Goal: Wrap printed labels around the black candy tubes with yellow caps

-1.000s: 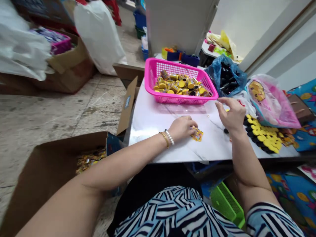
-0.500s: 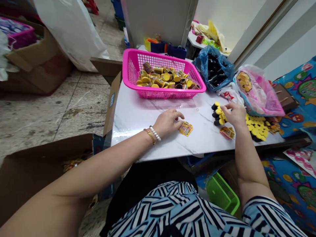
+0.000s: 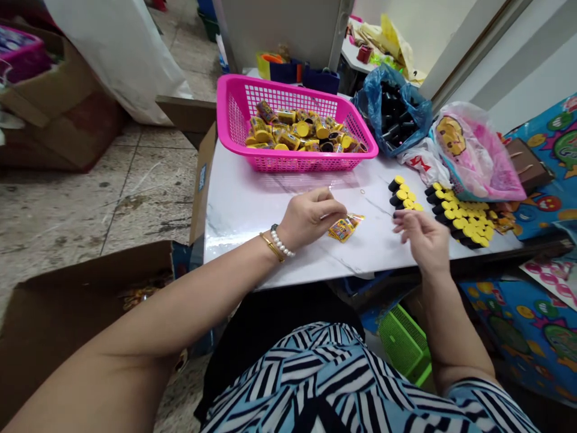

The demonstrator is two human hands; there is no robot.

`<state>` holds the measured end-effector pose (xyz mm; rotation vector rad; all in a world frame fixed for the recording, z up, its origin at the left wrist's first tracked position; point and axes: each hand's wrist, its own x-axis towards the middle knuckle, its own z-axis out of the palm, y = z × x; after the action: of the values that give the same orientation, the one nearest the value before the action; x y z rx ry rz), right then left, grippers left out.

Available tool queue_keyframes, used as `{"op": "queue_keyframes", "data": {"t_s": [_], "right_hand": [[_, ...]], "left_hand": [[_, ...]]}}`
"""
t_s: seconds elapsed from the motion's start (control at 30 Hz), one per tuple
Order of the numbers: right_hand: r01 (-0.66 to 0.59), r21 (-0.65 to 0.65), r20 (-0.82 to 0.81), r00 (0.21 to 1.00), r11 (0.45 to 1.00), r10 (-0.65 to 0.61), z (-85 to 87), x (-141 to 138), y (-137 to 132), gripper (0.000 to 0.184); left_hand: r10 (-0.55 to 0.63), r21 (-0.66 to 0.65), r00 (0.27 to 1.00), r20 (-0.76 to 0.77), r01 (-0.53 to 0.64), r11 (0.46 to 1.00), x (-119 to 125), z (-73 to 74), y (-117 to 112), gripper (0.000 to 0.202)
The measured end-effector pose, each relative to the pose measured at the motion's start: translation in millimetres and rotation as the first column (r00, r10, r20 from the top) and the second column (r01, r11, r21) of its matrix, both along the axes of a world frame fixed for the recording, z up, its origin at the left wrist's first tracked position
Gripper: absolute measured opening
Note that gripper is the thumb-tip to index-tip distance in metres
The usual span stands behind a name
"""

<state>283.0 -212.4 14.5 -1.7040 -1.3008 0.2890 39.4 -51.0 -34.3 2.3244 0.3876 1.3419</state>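
Note:
My left hand [image 3: 311,218] hovers over the white marble tabletop [image 3: 243,222], its fingers pinched together, with anything thin in them too small to tell. Just beside those fingers lie yellow foil sachets [image 3: 343,229], overlapping. My right hand [image 3: 421,237] is open above the table, nearest a short row of black tubes with yellow caps [image 3: 402,195]. A bigger cluster of these tubes [image 3: 460,219] stands farther right. A small rubber ring [image 3: 362,191] lies on the marble. Behind everything, a pink plastic basket [image 3: 288,162] holds a heap of small yellow-and-black packets.
A blue plastic bag of black items [image 3: 396,108] and a pink printed bag [image 3: 473,153] crowd the table's far right. An open cardboard box [image 3: 67,313] sits on the tiled floor at lower left. A green basket [image 3: 403,346] stands below the table.
The sachet near my right hand now lies on the other sachet by my left hand. My right hand has moved nearer the tubes' front, and my left fingers have lifted and pinched together.

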Motion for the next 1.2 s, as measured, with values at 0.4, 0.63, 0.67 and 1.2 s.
{"op": "queue_keyframes", "data": {"t_s": [0.4, 0.63, 0.67, 1.2], "right_hand": [[-0.296, -0.013, -0.625, 0.748, 0.955, 0.223, -31.1, -63, 51, 0.029], [-0.204, 0.062, -0.608, 0.769, 0.977, 0.199, -36.4, -70, 54, 0.048], [-0.182, 0.070, -0.600, 0.778, 0.981, 0.187, -37.7, -70, 54, 0.045], [-0.225, 0.034, -0.772, 0.613, 0.974, 0.168, -39.4, -89, 79, 0.042]], "left_hand": [[-0.263, -0.747, 0.954, 0.147, 0.281, 0.603, -2, 12.1, -1, 0.053], [-0.375, -0.912, 0.870, 0.320, 0.391, 0.128, -1, 17.9, 4, 0.053], [-0.367, -0.915, 0.876, 0.313, 0.381, 0.129, -1, 18.3, 4, 0.051], [0.015, -0.897, 0.987, 0.160, 0.139, 0.419, -5, 21.9, 9, 0.025]]}}
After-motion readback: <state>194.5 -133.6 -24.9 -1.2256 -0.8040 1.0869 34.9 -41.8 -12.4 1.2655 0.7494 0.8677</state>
